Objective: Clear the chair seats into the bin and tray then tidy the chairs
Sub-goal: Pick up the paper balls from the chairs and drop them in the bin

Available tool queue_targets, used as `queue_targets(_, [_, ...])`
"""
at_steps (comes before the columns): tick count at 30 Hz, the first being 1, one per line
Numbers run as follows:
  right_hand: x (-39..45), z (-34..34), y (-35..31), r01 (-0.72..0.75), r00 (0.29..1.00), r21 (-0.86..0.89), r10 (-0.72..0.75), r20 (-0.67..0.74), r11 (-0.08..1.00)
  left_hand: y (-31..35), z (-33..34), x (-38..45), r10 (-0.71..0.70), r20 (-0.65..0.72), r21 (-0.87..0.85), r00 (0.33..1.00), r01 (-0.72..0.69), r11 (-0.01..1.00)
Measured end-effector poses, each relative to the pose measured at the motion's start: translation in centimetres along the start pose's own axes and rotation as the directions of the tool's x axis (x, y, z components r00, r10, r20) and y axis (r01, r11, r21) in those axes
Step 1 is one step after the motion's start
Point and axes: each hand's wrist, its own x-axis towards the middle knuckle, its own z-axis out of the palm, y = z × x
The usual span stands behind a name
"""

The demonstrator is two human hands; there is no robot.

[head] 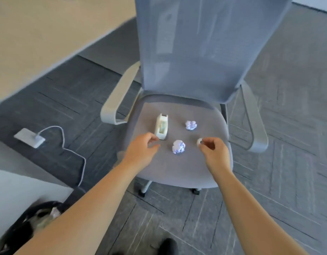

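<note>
A grey office chair faces me, its seat (177, 170) holding a white tape dispenser (161, 127), two crumpled paper balls (178, 146) (191, 125) and a small white round object (199, 141). My left hand (142, 150) hovers over the seat's left side, fingers apart, its fingertips just short of the dispenser's near end. My right hand (215, 150) is at the seat's right side with thumb and forefinger closed on the small white round object. The nearer paper ball lies between my two hands.
A black bin (26, 225) with rubbish in it stands at the lower left by a white surface. A floor socket plate (29, 137) with a white cable (74, 153) lies left of the chair. A beige desk (39, 34) runs along the upper left. Grey carpet surrounds the chair.
</note>
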Motion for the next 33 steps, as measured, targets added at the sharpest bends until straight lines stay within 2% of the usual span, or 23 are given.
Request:
queue_targets(6, [5.8, 0.1, 6.4, -0.133, 0.99, -0.015, 0.133, -0.038, 0.991, -2.0, 7.9, 7.1, -0.099, 0.137, 0.073, 0.986, 0.09, 0.993])
queue_targets(12, [11.1, 2.5, 11.5, -0.262, 0.962, 0.042, 0.264, -0.065, 0.964, -4.7, 14.4, 14.6, -0.082, 0.234, 0.147, 0.969, 0.048, 0.988])
queue_targets(15, [13.1, 3.6, 12.8, -0.314, 0.945, 0.084, 0.32, -0.063, 0.946, -6.2, 17.0, 17.5, -0.089, 0.281, 0.237, 0.956, 0.021, 0.971])
queue_targets(20, [16.0, 4.3, 13.4, -0.331, 0.939, 0.089, 0.337, -0.065, 0.94, -7.8, 19.4, 20.3, -0.211, 0.334, 0.337, 0.919, 0.093, 0.937])
queue_targets(23, [17.7, 4.3, 12.9, -0.328, 0.941, 0.075, 0.333, -0.065, 0.941, -7.5, 18.7, 21.5, -0.214, 0.295, 0.3, 0.931, 0.123, 0.946])
queue_targets(26, [19.6, 4.8, 12.0, -0.312, 0.946, 0.055, 0.315, -0.071, 0.949, -6.1, 17.3, 22.9, -0.151, 0.242, 0.201, 0.958, 0.102, 0.974])
queue_targets(29, [21.5, 5.6, 11.0, -0.289, 0.956, 0.005, 0.289, -0.042, 0.957, -4.1, 15.6, 24.6, -0.097, 0.154, 0.105, 0.983, 0.081, 0.991])
queue_targets(33, [24.4, 6.8, 9.9, -0.197, 0.98, -0.119, 0.2, 0.017, 0.973, -1.9, 13.9, 26.6, -0.094, 0.018, 0.006, 0.995, 0.094, 0.996])
